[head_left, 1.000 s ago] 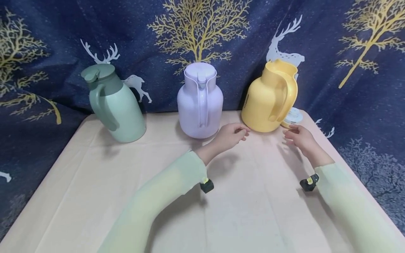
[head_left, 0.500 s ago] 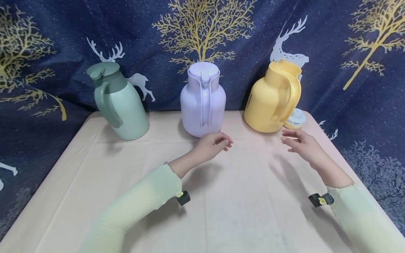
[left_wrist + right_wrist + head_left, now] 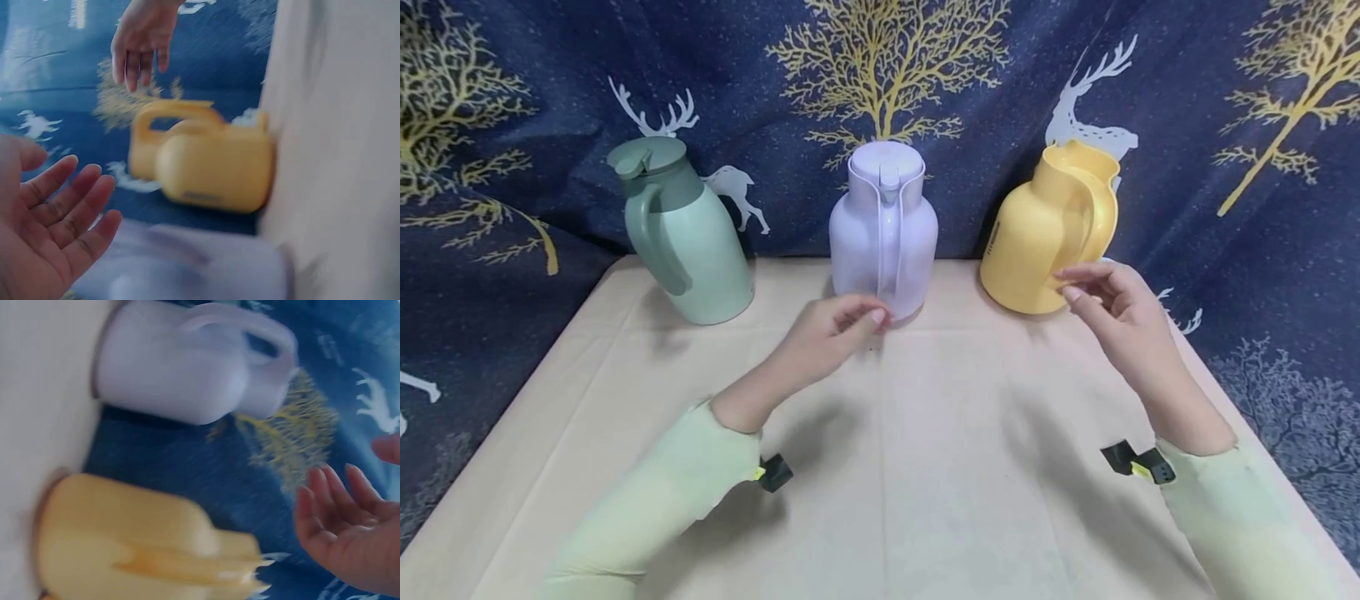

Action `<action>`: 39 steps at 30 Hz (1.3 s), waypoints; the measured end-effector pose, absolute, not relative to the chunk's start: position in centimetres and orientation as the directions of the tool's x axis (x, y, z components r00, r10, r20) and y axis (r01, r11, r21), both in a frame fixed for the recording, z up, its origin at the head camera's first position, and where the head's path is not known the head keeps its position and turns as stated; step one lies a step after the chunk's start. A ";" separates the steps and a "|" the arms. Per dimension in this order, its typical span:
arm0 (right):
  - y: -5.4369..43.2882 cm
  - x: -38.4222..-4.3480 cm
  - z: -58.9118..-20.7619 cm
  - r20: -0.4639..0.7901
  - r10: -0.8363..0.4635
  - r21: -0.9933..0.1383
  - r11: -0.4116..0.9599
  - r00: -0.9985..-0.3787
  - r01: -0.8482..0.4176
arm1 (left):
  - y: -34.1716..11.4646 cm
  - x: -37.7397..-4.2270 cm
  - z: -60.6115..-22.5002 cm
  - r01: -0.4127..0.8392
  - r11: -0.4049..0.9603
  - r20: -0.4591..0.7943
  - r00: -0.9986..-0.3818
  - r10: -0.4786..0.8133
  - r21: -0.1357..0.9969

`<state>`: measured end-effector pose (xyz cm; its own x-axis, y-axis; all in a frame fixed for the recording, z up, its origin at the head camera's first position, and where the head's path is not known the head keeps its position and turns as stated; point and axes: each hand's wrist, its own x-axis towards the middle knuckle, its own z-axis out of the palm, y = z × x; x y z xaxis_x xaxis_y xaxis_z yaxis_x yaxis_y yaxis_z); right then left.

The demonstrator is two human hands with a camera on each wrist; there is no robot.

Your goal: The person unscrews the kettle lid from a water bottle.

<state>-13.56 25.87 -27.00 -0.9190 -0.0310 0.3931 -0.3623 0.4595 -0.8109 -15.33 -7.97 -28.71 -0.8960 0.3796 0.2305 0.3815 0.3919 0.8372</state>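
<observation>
- While the left hand (image 3: 831, 335) and right hand (image 3: 1141, 335) hold nothing, fingers relaxed, the yellow thermos jug (image 3: 1026, 242) stands on the worktop (image 3: 955, 467), back right.
- I'd steady it before taking its handle (image 3: 1103, 218).

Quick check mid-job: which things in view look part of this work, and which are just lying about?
Likely part of the job, judging by where the hands are:
- lavender jug, nearest the left hand
- yellow jug, nearest the right hand

Probably just there:
- green jug, off to the left
- tablecloth
- patterned backdrop
</observation>
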 end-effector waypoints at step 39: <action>18.1 -27.8 -28.4 0.147 -0.223 -0.870 0.434 -0.964 -0.234 | -12.4 -28.1 -30.4 0.134 0.218 0.097 -0.980 0.173 0.967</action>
